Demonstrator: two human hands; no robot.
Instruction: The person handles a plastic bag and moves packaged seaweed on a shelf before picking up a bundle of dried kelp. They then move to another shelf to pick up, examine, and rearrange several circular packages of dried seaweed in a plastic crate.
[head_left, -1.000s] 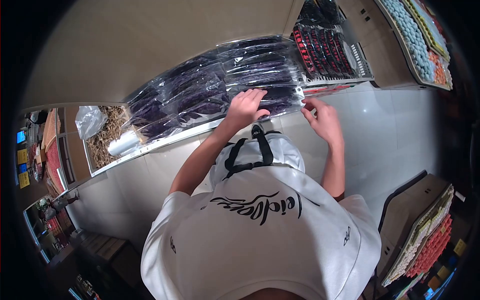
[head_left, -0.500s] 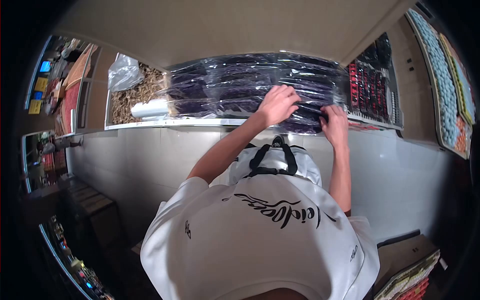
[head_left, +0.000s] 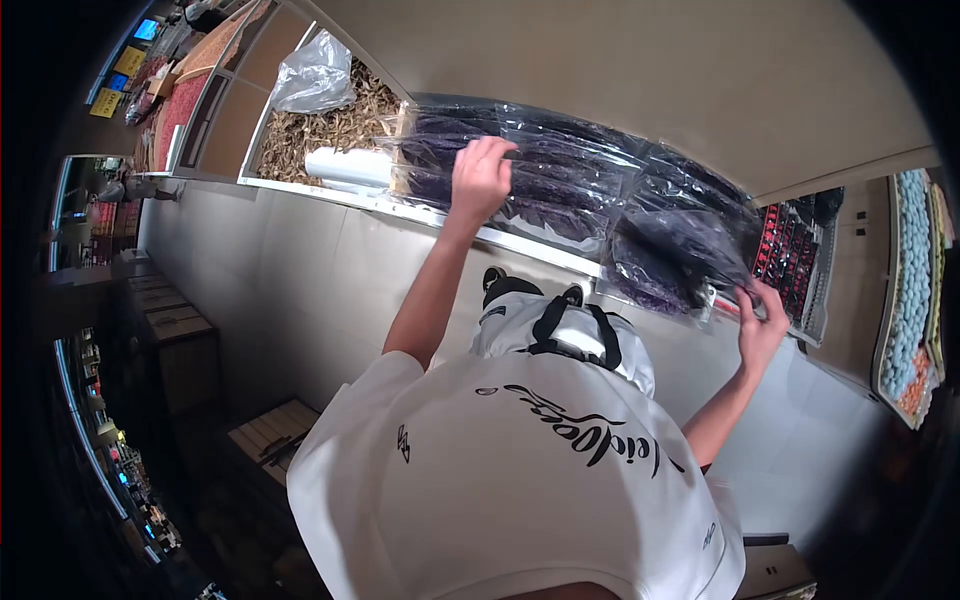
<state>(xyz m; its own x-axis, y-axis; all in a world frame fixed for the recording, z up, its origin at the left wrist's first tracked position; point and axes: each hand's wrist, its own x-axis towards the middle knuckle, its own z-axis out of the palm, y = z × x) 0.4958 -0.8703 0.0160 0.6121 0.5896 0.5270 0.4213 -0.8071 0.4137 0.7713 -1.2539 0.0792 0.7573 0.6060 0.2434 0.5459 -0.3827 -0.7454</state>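
Observation:
Rows of clear plastic bags (head_left: 560, 185) with dark purple contents fill the middle of the display counter. My right hand (head_left: 764, 322) is closed on the edge of one such plastic bag (head_left: 695, 243) at the right end, thumb and fingers pinching its film. That bag is tilted and partly blurred, over another bag (head_left: 645, 283) lying at the counter's front edge. Over the left part of the rows is my left hand (head_left: 482, 182), its fingers loosely bent and pointing right, nothing visible in them.
To the left, a bin of dried brown pieces (head_left: 370, 110) holds a crumpled clear bag (head_left: 313, 75) and a white plastic roll (head_left: 348, 167). Red-and-black packs (head_left: 785, 245) lie at the right. A beige panel (head_left: 650, 70) rises behind; a wooden crate (head_left: 275, 438) stands on the floor.
The view has turned, so the counter now slants down to the right. My hands have moved apart: the left along the rows leftward, the right outward with a bag's edge.

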